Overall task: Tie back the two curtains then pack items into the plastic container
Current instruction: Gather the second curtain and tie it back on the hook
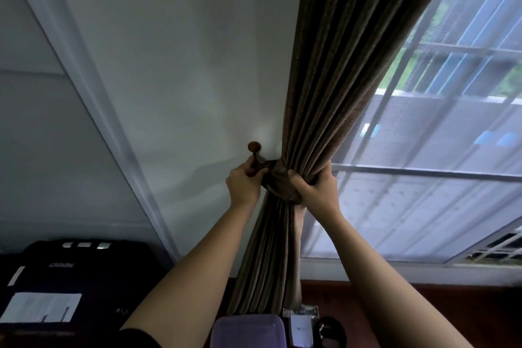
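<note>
A brown pleated curtain (333,87) hangs against the white wall and is gathered at its waist by a brown fabric tieback (278,182). My left hand (244,182) pinches the tieback's end at the wooden wall hook (254,150), just left of the curtain. My right hand (316,188) grips the bunched curtain and tieback from the right side. A purple-tinted plastic container (248,329) sits at the bottom centre, below the curtain's hem. Only this one curtain is visible.
A window with a sheer white curtain (429,150) fills the right side. Small packets (300,325) and a dark round object (329,329) lie right of the container on a reddish-brown surface. A black case with white labels (62,285) sits at bottom left.
</note>
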`<action>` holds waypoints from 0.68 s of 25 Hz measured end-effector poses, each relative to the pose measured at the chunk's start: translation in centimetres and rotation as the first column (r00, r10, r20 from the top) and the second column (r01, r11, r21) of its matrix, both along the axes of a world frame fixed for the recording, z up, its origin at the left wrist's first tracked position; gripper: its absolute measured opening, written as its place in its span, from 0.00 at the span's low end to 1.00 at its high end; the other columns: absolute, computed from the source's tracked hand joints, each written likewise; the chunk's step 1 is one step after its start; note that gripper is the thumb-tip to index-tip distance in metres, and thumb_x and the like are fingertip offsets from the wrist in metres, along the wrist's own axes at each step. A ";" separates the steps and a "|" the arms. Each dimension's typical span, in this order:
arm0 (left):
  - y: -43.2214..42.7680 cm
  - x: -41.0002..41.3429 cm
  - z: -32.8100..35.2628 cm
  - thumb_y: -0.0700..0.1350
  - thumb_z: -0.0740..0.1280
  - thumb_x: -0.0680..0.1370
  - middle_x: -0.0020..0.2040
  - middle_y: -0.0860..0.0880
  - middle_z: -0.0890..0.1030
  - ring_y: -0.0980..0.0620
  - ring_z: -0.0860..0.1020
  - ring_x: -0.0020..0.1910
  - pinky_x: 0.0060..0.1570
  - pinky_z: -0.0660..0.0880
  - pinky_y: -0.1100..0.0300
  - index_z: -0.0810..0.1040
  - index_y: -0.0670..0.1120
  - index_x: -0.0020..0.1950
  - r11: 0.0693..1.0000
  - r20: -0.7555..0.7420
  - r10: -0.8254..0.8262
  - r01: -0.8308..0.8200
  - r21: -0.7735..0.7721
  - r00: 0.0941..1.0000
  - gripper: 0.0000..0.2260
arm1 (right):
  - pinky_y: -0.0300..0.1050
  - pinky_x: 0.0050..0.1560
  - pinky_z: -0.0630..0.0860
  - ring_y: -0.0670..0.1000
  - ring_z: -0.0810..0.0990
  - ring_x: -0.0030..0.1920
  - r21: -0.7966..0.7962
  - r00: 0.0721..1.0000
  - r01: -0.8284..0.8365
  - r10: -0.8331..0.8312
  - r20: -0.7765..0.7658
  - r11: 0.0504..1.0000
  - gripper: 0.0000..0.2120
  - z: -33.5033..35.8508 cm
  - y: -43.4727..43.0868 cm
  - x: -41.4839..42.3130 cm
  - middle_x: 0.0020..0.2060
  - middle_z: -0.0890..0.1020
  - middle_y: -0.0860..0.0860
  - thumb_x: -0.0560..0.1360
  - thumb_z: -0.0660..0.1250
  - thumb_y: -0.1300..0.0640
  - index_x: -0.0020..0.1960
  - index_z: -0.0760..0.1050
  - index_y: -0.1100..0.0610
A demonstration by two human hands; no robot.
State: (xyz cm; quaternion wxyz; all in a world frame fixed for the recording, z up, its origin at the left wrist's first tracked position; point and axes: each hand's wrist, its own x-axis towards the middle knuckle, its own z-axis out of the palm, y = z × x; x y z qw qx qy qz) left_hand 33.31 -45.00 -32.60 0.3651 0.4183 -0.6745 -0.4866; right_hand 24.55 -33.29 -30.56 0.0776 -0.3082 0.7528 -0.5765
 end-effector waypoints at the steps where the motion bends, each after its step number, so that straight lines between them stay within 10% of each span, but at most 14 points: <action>1: 0.1 -0.1 0.0 0.39 0.71 0.73 0.52 0.42 0.83 0.48 0.80 0.53 0.54 0.72 0.63 0.78 0.44 0.62 0.999 -0.020 0.004 -0.003 0.036 1.000 0.17 | 0.44 0.49 0.76 0.47 0.79 0.49 0.006 1.000 0.001 -0.001 0.001 1.000 0.26 0.0 0.0 0.0 0.42 0.78 0.38 0.67 0.73 0.54 0.62 0.68 0.55; 7: -2.1 -0.3 -0.3 0.38 0.73 0.68 0.52 0.43 0.83 0.45 0.81 0.53 0.59 0.76 0.49 0.81 0.46 0.57 0.954 -0.096 0.023 0.007 0.299 0.995 0.18 | 0.52 0.55 0.78 0.48 0.80 0.53 0.018 0.999 -0.021 0.021 0.030 1.000 0.27 -0.3 0.2 -0.2 0.48 0.80 0.43 0.68 0.73 0.54 0.64 0.67 0.51; 12: -2.5 -0.3 -1.6 0.37 0.73 0.71 0.48 0.42 0.82 0.47 0.81 0.47 0.52 0.78 0.58 0.78 0.47 0.62 0.917 -0.065 -0.005 0.030 0.398 0.998 0.20 | 0.54 0.56 0.77 0.49 0.79 0.55 0.062 0.999 -0.043 0.045 -0.031 0.997 0.31 -0.3 -0.1 -0.1 0.51 0.79 0.43 0.67 0.72 0.49 0.66 0.63 0.50; 17: -2.2 -1.0 -2.4 0.40 0.72 0.73 0.45 0.41 0.83 0.51 0.79 0.40 0.41 0.74 0.73 0.80 0.43 0.56 0.995 0.025 0.050 -0.052 0.090 0.998 0.12 | 0.48 0.55 0.75 0.49 0.77 0.57 0.121 0.987 -0.091 0.105 -0.122 0.989 0.38 -0.2 -0.3 0.0 0.53 0.76 0.40 0.65 0.76 0.49 0.68 0.60 0.52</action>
